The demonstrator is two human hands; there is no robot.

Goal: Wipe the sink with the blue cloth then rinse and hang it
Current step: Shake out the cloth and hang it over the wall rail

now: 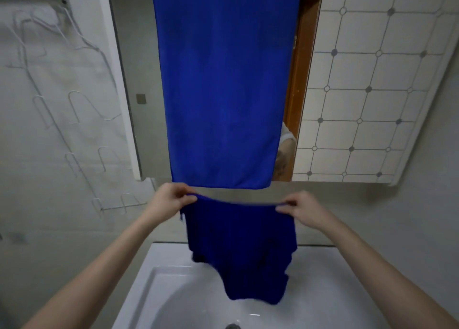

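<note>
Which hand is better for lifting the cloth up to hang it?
Neither clearly: probably both. The left hand and right hand each pinch a top corner of the blue cloth, stretched level above the sink.

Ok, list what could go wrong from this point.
The blue cloth is pinched only at its top corners by the left hand and right hand; a slip would likely drop it into the sink. Its bunched lower edge may drip past the basin or dry unevenly if hung unspread.
</note>
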